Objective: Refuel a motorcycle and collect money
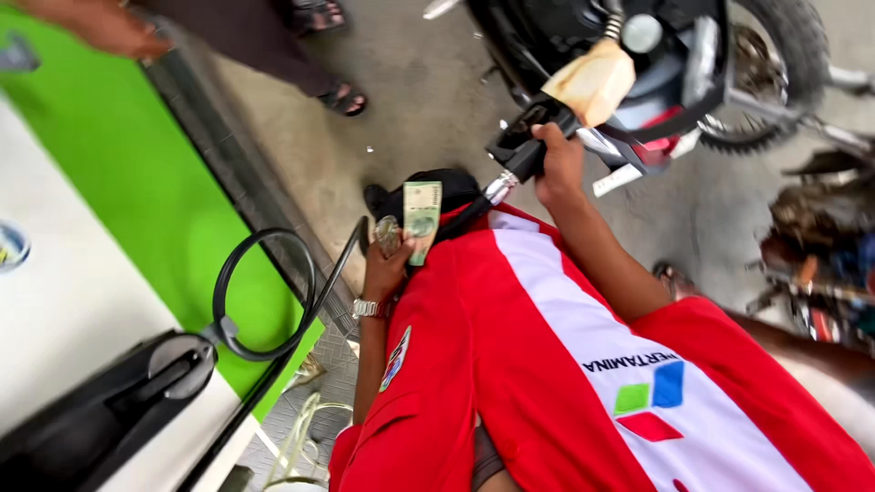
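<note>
Red cloth filled the lower part of the view: the person's shirt (474, 364), with a white stripe running across it. The right hand (558, 164) reached forward, its fingers clamped around the black grip of a fuel nozzle (527, 146). The nozzle pointed up into a motorbike (656, 64), and a tan rag (594, 80) was wrapped around it where it met the tank opening. A black hose (273, 301) ran from the nozzle back past the left hand and looped down to the pump (109, 273), which stood at the left with a green side and a white top. A black holster (118, 401) sat at the pump's lower edge.

The left hand (387, 264) was raised just below the nozzle, near the shirt's chest. Its fingers were closed on folded banknotes (421, 219), greenish and standing upright, with a rounder wad (387, 235) pinched beside them. A metal watch (366, 308) circled that wrist.

The floor (410, 82) was grey concrete, with a grated drain (246, 173) running along the pump's base. At the top edge another person's foot in a dark sandal (344, 98) stood on the floor, well apart from the hands. A second motorbike (820, 255) showed at the right edge.
</note>
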